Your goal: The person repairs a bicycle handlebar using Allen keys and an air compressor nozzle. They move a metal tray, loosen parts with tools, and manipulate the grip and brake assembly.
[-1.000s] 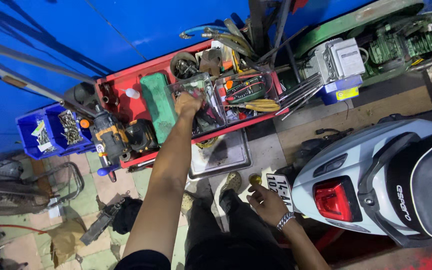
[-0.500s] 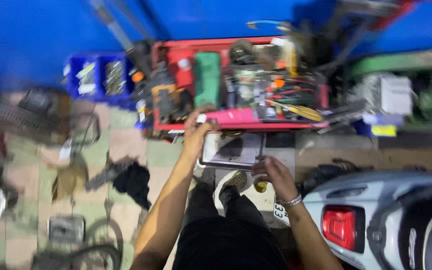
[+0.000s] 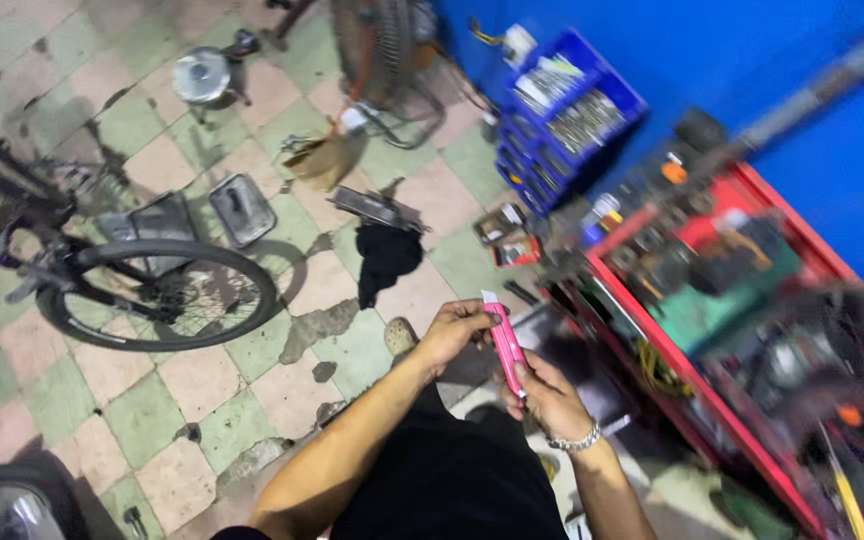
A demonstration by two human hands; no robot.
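A pink utility knife (image 3: pixel 505 343) with a white tip is held between both hands above my lap. My left hand (image 3: pixel 455 331) grips its upper end near the tip. My right hand (image 3: pixel 548 394), with a metal bracelet at the wrist, holds its lower end. My black trousers (image 3: pixel 442 478) fill the bottom middle of the view. Just to the right stands a red tool tray (image 3: pixel 694 400) full of blurred tools.
A blue parts bin (image 3: pixel 567 105) stands by the blue wall. A bicycle wheel (image 3: pixel 157 294) lies left on the checked tile floor. A black rag (image 3: pixel 386 256), a fan (image 3: pixel 384 50), a round metal part (image 3: pixel 202 74) and small boxes (image 3: pixel 508 235) are scattered ahead.
The view has swung left, away from the scooter. My left hand has come back from the red tray, and both hands now hold the pink knife together.
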